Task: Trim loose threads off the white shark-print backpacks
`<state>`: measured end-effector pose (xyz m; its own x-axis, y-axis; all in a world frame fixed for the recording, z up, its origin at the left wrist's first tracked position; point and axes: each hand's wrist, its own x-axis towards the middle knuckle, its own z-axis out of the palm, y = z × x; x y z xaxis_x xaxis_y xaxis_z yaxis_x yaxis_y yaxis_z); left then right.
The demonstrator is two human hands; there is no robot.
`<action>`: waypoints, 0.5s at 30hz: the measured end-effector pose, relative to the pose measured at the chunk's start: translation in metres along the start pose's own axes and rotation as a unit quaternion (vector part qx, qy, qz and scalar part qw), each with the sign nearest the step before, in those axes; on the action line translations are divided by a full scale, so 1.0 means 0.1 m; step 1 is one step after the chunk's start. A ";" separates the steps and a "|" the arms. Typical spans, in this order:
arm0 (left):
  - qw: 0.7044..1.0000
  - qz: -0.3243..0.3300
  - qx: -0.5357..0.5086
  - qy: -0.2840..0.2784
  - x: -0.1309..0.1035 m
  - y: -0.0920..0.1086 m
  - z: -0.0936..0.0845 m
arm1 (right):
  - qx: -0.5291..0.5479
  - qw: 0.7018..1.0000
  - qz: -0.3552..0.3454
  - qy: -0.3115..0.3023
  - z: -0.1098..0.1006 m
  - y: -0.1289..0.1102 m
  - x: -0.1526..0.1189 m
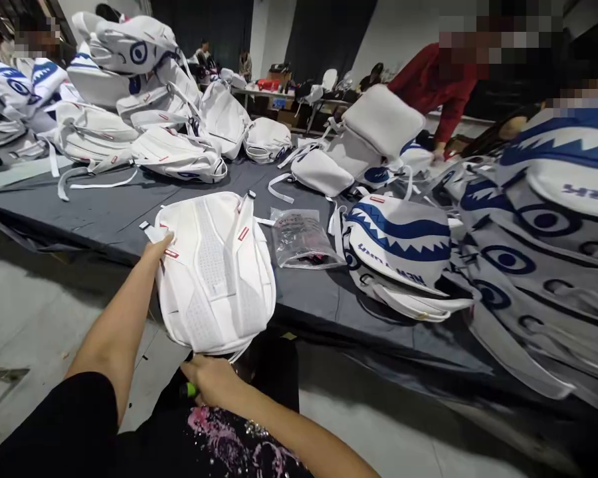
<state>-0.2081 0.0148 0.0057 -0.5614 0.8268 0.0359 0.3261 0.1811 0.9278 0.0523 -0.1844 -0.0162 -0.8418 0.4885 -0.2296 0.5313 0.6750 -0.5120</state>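
Note:
A white backpack (214,279) is held up at the table's front edge, its padded back panel and shoulder straps facing me, with small red labels on the straps. My left hand (160,251) grips its left side by a strap, thumb on top. Below the bag's lower edge is my right hand (212,380), fingers curled and closed. From under this hand a small lime-green item (188,390) pokes out; its kind is not clear. Whether the right fingers also pinch the bag's lower edge is hidden.
A clear plastic bag (303,239) lies on the dark-covered table (104,222). Right of it sits a shark-print backpack (398,245), beside a tall stack of similar backpacks (543,259). More white backpacks (174,153) are heaped at the back left. A person in a red sleeve (418,79) stands across the table.

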 end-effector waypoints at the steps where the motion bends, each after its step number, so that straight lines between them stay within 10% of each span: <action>1: 1.000 -0.013 0.004 -0.008 0.05 -0.06 0.09 | 0.080 0.997 0.001 0.021 -0.05 0.02 -0.06; 5: 0.999 0.006 0.033 -0.005 -0.19 -0.32 0.38 | 0.352 0.882 0.074 0.303 -0.57 0.31 -0.13; 9: 0.998 0.054 0.010 -0.002 -0.68 -0.44 0.51 | 0.440 0.820 0.137 0.340 -0.82 0.74 0.05; 15: 0.995 0.000 0.068 -0.070 -1.05 -0.50 0.47 | 0.051 0.755 0.072 0.650 -0.29 1.17 -0.45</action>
<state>-0.1295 -0.0555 -0.0617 -0.4520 0.8917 -0.0246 0.4313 0.2426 0.8690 0.1553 -0.1116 -0.0419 0.0630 0.7270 0.6837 0.5427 0.5500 -0.6348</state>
